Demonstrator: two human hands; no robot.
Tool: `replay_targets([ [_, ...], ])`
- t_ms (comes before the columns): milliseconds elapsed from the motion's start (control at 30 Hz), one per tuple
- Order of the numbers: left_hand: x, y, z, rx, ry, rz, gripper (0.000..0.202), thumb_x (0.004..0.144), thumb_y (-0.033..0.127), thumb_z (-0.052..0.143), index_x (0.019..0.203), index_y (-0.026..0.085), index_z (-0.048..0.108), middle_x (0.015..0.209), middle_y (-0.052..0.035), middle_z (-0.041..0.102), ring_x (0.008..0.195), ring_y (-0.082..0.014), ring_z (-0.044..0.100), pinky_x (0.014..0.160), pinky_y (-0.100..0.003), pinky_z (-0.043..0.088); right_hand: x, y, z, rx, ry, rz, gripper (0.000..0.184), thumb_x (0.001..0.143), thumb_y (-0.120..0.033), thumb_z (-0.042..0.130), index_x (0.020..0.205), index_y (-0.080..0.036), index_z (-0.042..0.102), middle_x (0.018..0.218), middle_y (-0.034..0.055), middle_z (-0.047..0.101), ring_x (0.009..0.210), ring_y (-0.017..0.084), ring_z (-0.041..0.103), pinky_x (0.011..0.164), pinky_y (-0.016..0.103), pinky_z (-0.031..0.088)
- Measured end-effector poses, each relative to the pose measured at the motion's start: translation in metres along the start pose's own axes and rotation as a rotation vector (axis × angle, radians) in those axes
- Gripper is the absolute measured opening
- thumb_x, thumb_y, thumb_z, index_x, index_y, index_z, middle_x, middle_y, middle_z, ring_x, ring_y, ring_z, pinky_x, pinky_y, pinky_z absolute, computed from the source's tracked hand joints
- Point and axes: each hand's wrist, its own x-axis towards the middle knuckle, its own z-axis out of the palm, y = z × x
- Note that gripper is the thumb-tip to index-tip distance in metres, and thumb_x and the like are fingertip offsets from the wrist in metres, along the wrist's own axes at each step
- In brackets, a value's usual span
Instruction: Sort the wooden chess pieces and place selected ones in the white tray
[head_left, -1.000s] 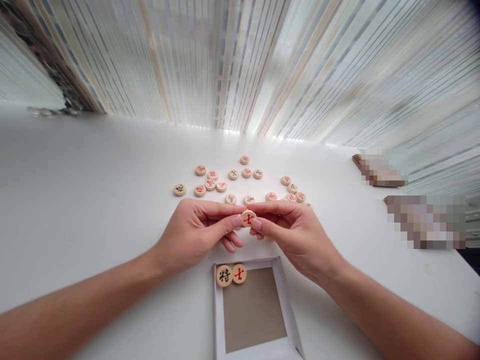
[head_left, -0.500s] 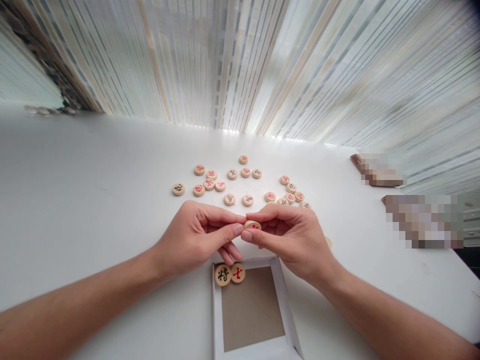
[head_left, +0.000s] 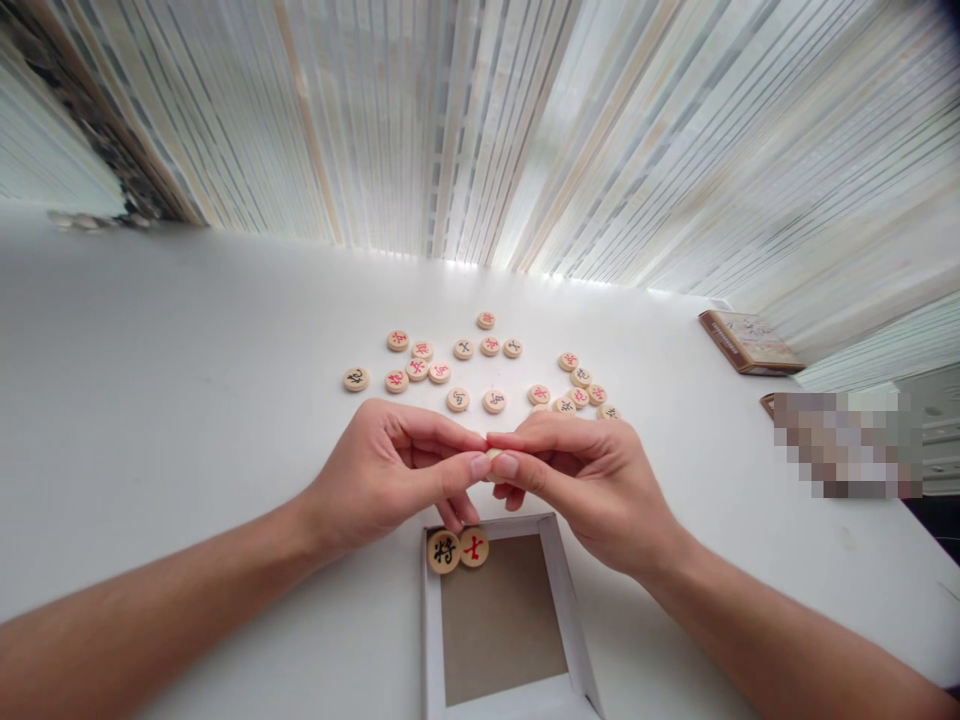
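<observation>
1. Head view: my left hand [head_left: 390,475] and right hand [head_left: 581,480] meet fingertip to fingertip, pinched shut on one wooden disc [head_left: 493,455], nearly hidden, above the box's far edge.
2. Two discs [head_left: 458,550] lie in the shallow box [head_left: 559,590]; I judge the held one goes beside them, needing a careful lowering.
3. Loose discs [head_left: 487,375] wait beyond on the table [head_left: 187,400].

surface: white table [head_left: 187,400] | on it — scattered wooden discs [head_left: 487,372], shallow white box [head_left: 504,620], brown booklet [head_left: 750,341]
</observation>
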Motion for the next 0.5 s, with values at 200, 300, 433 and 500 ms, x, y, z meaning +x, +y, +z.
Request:
replay_targets([
  [200,0.0007,-0.0009,-0.0001,-0.019,0.037,-0.027,0.011,0.082,0.022,0.090,0.090,0.016,0.086,0.070,-0.0034,0.082,0.054,-0.0151,0.076,0.052,-0.019,0.066,0.0000,0.0011,-0.0035,-0.065,-0.037,-0.057,0.016,0.093,-0.024,0.080,0.107,-0.029,0.088,0.076,0.0033,0.077,0.064,0.014,0.076,0.063,0.025,0.065],
  [300,0.0019,0.0006,-0.0007,-0.006,0.052,-0.031,0.011,0.083,0.022,0.090,0.091,0.015,0.086,0.070,-0.0036,0.081,0.054,-0.0142,0.076,0.052,-0.017,0.065,0.0006,0.0034,-0.0044,-0.021,-0.048,-0.032,0.019,0.095,-0.022,0.078,0.110,-0.029,0.087,0.082,0.0036,0.080,0.069,0.013,0.078,0.068,0.023,0.066],
  [433,0.0042,0.0014,-0.0014,-0.011,0.082,-0.031,0.014,0.083,0.023,0.089,0.092,0.013,0.086,0.070,-0.0051,0.082,0.054,-0.0151,0.076,0.050,-0.019,0.066,0.0013,0.0074,-0.0038,0.114,-0.034,0.031,0.030,0.085,-0.017,0.089,0.112,-0.028,0.086,0.089,0.0027,0.084,0.075,0.013,0.079,0.073,0.021,0.068],
  [500,0.0052,0.0006,-0.0014,-0.017,0.104,-0.040,0.015,0.083,0.023,0.089,0.094,0.013,0.086,0.070,-0.0052,0.081,0.054,-0.0156,0.076,0.049,-0.020,0.066,0.0016,0.0097,-0.0039,0.152,-0.024,0.038,0.034,0.079,-0.014,0.093,0.110,-0.027,0.086,0.091,0.0027,0.085,0.079,0.013,0.080,0.075,0.020,0.068],
])
